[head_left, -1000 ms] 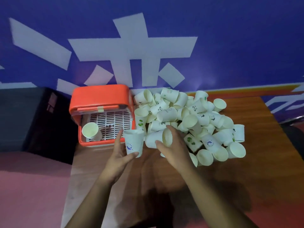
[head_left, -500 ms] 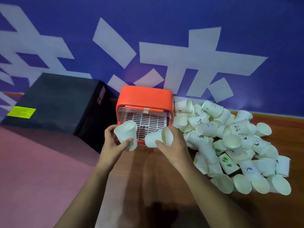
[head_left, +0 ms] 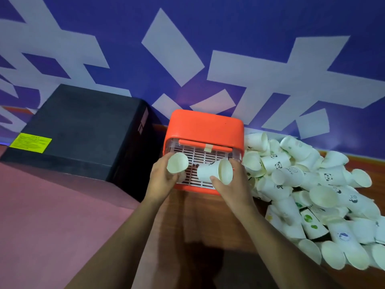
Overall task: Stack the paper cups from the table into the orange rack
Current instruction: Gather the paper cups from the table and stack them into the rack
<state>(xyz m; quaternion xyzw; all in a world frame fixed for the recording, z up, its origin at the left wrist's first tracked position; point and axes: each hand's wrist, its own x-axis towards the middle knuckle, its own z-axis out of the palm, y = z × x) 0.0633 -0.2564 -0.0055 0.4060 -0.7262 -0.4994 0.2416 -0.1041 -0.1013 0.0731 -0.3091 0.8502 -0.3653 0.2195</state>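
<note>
A big blue wall with white shapes on it stands at the back. A black box sits on the left, and it has a yellow sticker near its corner. The brown wooden surface runs from the middle to the right.

A big pile of paper cups lies on the right side of the surface. The cups lie on their sides and on top of each other, and some have little pictures on them. The pile touches the right side of the orange rack.

The orange rack stands at the back of the surface, between the black box and the pile. Its open front shows a white grid inside.

Both bare arms reach to the front of the rack. The left grip is curled round one paper cup. That cup's open mouth faces up to the camera, at the left of the rack's opening. The right grip is curled round a second cup. This cup is tipped on its side, in front of the white grid, with its mouth to the right. The two held cups are near each other but do not touch.
</note>
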